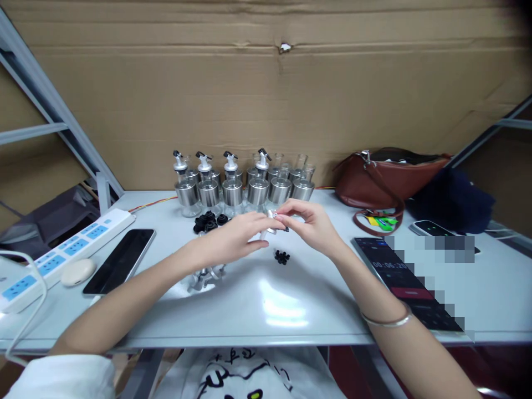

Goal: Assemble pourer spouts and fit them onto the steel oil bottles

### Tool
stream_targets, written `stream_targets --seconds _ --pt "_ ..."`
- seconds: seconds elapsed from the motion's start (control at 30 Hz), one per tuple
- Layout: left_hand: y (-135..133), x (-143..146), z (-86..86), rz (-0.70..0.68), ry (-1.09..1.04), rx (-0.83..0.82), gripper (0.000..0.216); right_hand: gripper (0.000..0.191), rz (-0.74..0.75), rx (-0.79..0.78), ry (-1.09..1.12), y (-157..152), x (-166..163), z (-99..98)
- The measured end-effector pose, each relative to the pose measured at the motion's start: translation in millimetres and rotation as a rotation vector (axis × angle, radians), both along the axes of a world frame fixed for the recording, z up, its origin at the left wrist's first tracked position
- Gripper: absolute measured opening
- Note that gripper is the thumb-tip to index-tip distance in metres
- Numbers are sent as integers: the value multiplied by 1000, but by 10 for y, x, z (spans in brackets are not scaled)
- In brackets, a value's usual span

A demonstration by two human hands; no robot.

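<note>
A small white pourer spout (271, 215) is held above the table between both hands, in front of the bottle rows. My left hand (236, 238) closes its fingertips on it from the left, partly covering it. From the other side, my right hand (313, 226) pinches it between thumb and forefinger, with a bit of black showing near the fingertips. Just below lies a small cluster of black parts (281, 256). Loose white spout pieces (204, 279) are heaped under my left wrist. Black rubbery stoppers (206, 221) are piled behind my left hand.
Glass and steel bottles (257, 192) stand in rows at the back, several with spouts fitted. On the left are a power strip (66, 255), a round white case (78, 272) and a phone (120, 261). To the right are a brown bag (382, 180) and a timer phone (399, 277).
</note>
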State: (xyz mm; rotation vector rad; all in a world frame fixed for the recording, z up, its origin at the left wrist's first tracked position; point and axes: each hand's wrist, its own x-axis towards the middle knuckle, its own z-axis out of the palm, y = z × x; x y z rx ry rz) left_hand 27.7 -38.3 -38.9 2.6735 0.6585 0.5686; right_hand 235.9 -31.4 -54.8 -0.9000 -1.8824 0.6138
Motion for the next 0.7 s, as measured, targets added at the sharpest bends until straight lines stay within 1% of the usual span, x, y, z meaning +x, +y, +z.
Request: stream_targets --seconds 0.07,0.17,0.3,0.4,0.5,0.6,0.7 --pt "-87 32 -149 64 -107 -14 33 19 50 -38 -49 -2 20 25" --pt "-237 54 -347 108 -187 -42 33 18 138 -117 -144 -20 34 59" --pt "-403 38 -514 152 -240 -79 31 19 194 -177 -230 -59 19 92" --pt "-462 26 -622 150 -232 -90 27 19 245 -246 -322 -76 10 103" --pt "-465 32 -709 99 -199 -100 24 17 282 -334 -445 -72 22 103" --pt "-460 44 -733 85 -159 -114 24 15 265 -341 -569 -44 49 81" --pt "-480 53 -716 71 -119 -104 25 15 124 -232 -629 4 82 14"
